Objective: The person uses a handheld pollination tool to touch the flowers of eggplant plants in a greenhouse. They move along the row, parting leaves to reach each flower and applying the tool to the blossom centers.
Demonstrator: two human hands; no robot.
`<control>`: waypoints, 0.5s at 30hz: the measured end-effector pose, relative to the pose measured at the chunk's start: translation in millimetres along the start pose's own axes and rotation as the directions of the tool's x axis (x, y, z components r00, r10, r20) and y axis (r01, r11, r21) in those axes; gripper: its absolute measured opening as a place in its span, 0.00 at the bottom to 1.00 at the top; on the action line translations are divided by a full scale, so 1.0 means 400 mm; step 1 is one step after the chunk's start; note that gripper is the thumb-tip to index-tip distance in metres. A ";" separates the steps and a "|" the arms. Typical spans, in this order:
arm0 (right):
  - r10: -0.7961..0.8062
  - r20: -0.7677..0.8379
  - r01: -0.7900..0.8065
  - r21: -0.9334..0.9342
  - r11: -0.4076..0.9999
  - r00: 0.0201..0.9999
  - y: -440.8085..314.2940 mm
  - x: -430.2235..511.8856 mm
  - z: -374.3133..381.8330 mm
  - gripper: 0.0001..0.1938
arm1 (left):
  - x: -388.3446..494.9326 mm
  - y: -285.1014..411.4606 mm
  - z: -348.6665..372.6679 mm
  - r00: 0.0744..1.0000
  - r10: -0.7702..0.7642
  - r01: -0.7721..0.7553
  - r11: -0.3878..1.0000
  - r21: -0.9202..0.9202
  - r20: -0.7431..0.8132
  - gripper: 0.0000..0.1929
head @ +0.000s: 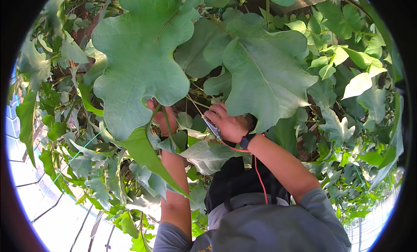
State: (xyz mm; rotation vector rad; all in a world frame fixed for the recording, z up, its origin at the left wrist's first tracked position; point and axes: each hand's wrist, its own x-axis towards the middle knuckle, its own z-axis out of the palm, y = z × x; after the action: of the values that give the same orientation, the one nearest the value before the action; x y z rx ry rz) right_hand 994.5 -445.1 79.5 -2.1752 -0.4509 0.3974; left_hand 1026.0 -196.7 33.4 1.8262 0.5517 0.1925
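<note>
My right hand [229, 121], with a black band on its wrist, is closed around a narrow silver metal tool [211, 126]. The tool's tip points up and left, against the lower end of a thin brownish stem [195, 104]. A red cord [259, 177] runs from the tool's lower end past my wrist to my waist. To the left, my left hand [165, 121] is among the stems, partly behind a large lobed leaf [140, 56]; its fingertips are hidden, and what they touch cannot be seen. Another broad leaf [260, 69] overhangs my right hand.
Dense leafy plants surround both arms. A pointed green leaf [151, 157] crosses in front of my left forearm. A thin turquoise string [78, 152] slants through the foliage at left. Bright sheeting with dark lines [49, 199] lies at the lower left.
</note>
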 end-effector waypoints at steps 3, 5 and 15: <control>0.028 0.143 -0.022 -0.047 0.999 0.989 0.002 0.009 -0.002 0.22 | 0.001 0.003 -0.018 0.998 0.061 -0.064 0.991 0.114 0.033 0.16; 0.002 0.120 0.007 -0.075 0.997 0.993 -0.006 0.013 -0.006 0.20 | -0.001 0.009 -0.023 0.996 0.058 -0.067 0.989 0.132 0.070 0.17; 0.051 0.186 -0.042 -0.055 0.998 0.981 -0.028 0.010 -0.024 0.19 | 0.001 0.001 -0.027 0.992 0.045 -0.067 0.980 0.186 0.119 0.19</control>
State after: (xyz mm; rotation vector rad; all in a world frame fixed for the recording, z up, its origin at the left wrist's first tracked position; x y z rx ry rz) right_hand 1000.1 -443.6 93.5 -2.2099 -0.5187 0.6265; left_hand 1022.2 -187.4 37.2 2.0260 0.4510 0.0739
